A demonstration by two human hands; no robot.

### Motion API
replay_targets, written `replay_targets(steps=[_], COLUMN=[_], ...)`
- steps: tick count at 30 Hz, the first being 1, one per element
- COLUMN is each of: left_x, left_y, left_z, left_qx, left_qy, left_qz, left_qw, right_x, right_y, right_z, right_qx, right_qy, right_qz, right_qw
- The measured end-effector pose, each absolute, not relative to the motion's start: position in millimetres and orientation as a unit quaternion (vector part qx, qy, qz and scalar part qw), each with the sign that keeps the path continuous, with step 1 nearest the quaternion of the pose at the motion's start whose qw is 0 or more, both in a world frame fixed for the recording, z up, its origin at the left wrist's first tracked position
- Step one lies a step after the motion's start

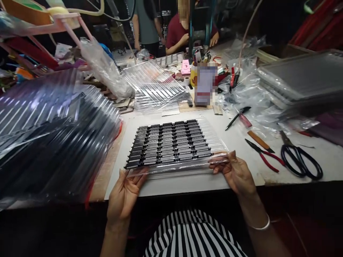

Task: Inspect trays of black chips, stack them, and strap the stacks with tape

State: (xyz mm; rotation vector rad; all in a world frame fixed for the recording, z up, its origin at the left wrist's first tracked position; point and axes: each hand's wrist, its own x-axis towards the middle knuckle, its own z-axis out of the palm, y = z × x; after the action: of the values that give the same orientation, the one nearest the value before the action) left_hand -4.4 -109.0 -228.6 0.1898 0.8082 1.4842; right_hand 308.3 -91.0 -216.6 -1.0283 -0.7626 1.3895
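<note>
A clear plastic tray lies in front of me, its near edge lifted a little off the white work surface. Rows of small black comb-like parts fill most of it; the strip along its right side holds none. My left hand grips the near left corner, thumb on top and fingers underneath. At the near right corner, my right hand pinches the tray's edge in the same way. The fingertips show through the clear plastic.
Stacked clear trays crowd the left, with more trays behind. On the right lie scissors, red-handled pliers, a pen-like tool and plastic bags. A phone stands upright at the back. Two people are beyond the table.
</note>
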Motion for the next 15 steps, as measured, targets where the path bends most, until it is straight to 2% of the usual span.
replay_targets(steps=[15], left_x=[-0.4], left_y=[-108.6], left_z=[-228.2], left_qx=[0.107], left_qy=[0.334], left_qz=[0.672], left_qw=[0.652], right_x=[308.2], right_y=[-94.2], right_z=[-211.4], right_qx=[-0.46], right_qy=[-0.324], right_qz=[0.581], right_qw=[0.589])
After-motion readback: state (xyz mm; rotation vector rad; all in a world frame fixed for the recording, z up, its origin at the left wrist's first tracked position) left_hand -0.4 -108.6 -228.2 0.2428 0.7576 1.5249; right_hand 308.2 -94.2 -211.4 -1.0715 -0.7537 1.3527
